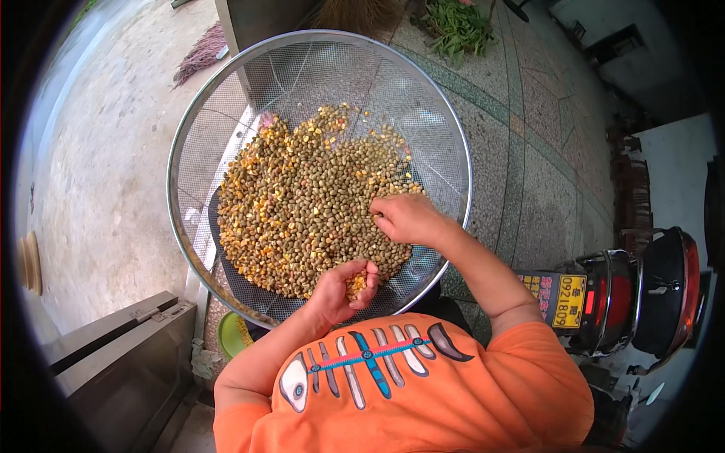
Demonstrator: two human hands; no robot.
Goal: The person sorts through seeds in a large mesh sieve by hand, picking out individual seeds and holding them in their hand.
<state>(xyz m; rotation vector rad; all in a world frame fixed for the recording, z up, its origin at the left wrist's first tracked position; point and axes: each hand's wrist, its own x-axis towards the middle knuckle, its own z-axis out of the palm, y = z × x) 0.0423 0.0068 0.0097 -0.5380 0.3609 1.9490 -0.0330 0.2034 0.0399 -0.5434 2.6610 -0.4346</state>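
A large round metal mesh sieve (436, 107) lies before me with a wide heap of greenish-brown beans (340, 198) in it. Yellow corn kernels (272, 139) are mixed in, most thickly on the heap's left side. My left hand (342, 289), at the sieve's near rim, is cupped palm up around a small pile of yellow kernels. Over the right part of the heap, my right hand (405, 218) has its thumb and fingertips pinched together at the beans; whether anything is between them is hidden.
A green bowl (229, 335) with yellow grains stands below the sieve's near left rim. Metal door panels (130, 351) are at the lower left. Leafy greens (456, 28) and a straw broom (357, 14) lie beyond the sieve. A parked motorbike (617, 300) stands at the right.
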